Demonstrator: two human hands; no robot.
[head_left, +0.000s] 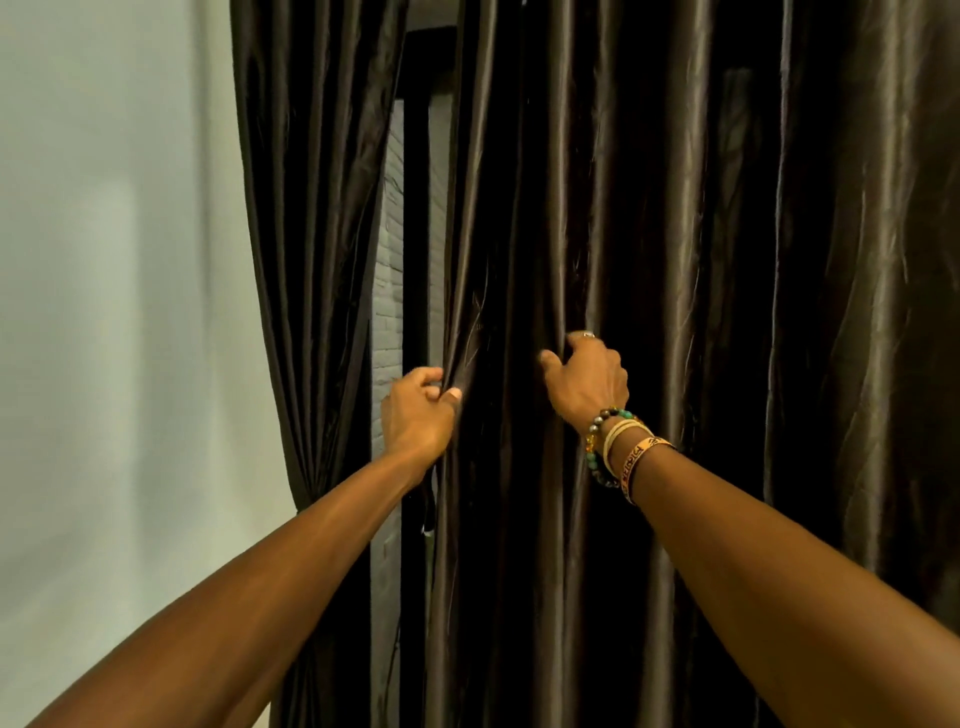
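Item: dark brown glossy satin curtain panel (727, 260), hanging in long vertical folds just right of a narrow gap showing pale brickwork (390, 260). Risks, as judged: the slick cloth is likely slipping through the fingers; a hard sideways tug is straining the unseen top fixings; uneven pulling is bunching the folds. Left hand (418, 410): arm is reaching forward, fingers and thumb curling round the panel's leading edge. Right hand (584, 382), beaded and woven bracelets (618, 447) at the wrist: fingers are hooking into a fold further right, gripping it.

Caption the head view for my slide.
Left hand and right hand grip the dark curtain panel beside a narrow gap showing pale brick wall.
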